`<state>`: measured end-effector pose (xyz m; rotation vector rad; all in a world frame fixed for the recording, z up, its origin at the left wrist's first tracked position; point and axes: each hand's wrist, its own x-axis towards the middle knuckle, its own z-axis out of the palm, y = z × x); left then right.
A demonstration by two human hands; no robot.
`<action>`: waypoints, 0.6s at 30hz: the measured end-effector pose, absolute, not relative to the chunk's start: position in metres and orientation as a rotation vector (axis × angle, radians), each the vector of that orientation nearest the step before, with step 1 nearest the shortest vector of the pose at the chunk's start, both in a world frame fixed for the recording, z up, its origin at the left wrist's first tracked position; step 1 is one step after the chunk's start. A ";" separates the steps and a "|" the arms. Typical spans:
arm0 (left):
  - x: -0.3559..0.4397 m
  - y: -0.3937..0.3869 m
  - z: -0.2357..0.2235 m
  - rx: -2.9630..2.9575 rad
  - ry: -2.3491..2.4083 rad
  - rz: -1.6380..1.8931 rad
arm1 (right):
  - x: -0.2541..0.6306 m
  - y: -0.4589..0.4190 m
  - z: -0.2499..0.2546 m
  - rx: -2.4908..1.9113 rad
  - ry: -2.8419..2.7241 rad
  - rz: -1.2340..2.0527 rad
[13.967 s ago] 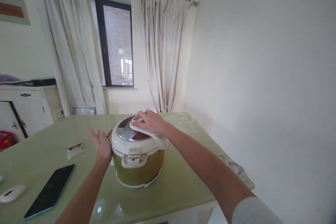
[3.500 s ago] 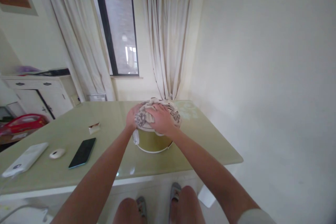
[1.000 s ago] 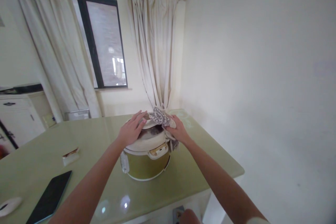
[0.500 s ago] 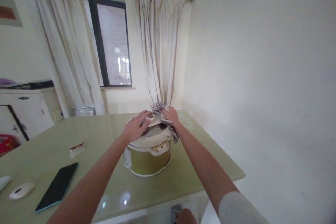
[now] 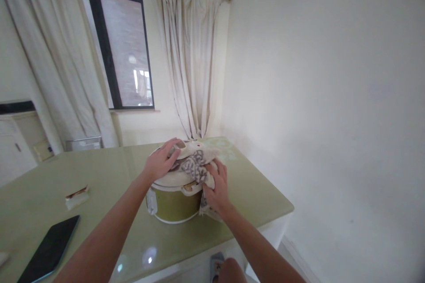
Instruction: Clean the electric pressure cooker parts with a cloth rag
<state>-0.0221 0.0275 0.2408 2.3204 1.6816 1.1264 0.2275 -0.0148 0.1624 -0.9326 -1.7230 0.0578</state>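
A rice cooker with an olive-green body and a white lid stands on the pale green table. My left hand rests on the lid with its fingers curled over the white handle. My right hand presses a patterned grey-and-white cloth against the cooker's front right side, fingers closed on the cloth. The cloth drapes over the lid's edge and hangs down by the wall of the cooker.
A dark phone lies near the table's front left. A small white packet sits left of the cooker. Curtains and a window are behind the table; a white wall is on the right.
My right hand has brought the cloth from the far top of the lid round to the cooker's front right side. My left hand stays on the lid handle. The view has shifted right.
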 end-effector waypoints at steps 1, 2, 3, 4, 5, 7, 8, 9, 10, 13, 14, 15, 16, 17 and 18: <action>-0.025 0.029 0.240 2.304 1.648 1.134 | 0.221 -0.013 0.177 -0.879 -1.851 0.030; -0.028 0.030 0.239 2.291 1.599 1.147 | 0.214 -0.009 0.193 -0.809 -1.998 0.014; -0.031 0.031 0.239 2.286 1.539 1.163 | 0.208 -0.002 0.209 -0.724 -2.146 0.009; -0.033 0.031 0.238 2.289 1.476 1.174 | 0.203 0.006 0.222 -0.627 -2.272 0.016; -0.036 0.031 0.238 2.292 1.428 1.174 | 0.200 0.015 0.233 -0.539 -2.360 0.037; -0.038 0.031 0.239 2.266 1.444 1.140 | 0.199 0.034 0.242 -0.444 -2.395 0.106; -0.038 0.030 0.239 2.239 1.499 1.119 | 0.202 0.044 0.242 -0.443 -2.351 0.144; -0.038 0.029 0.239 2.214 1.558 1.100 | 0.207 0.053 0.237 -0.465 -2.275 0.178; -0.036 0.028 0.240 2.198 1.604 1.091 | 0.214 0.061 0.230 -0.505 -2.178 0.209; -0.031 0.025 0.240 2.221 1.634 1.103 | 0.238 0.079 0.194 -0.701 -1.782 0.337; -0.030 0.025 0.240 2.234 1.634 1.109 | 0.245 0.081 0.179 -0.780 -1.630 0.394; -0.029 0.025 0.240 2.243 1.636 1.113 | 0.248 0.080 0.163 -0.850 -1.499 0.454; -0.028 0.026 0.239 2.249 1.639 1.120 | 0.249 0.076 0.146 -0.895 -1.397 0.507; -0.028 0.026 0.238 2.255 1.639 1.127 | 0.247 0.070 0.128 -0.924 -1.343 0.524; -0.029 0.027 0.238 2.260 1.637 1.131 | 0.243 0.060 0.109 -0.947 -1.318 0.528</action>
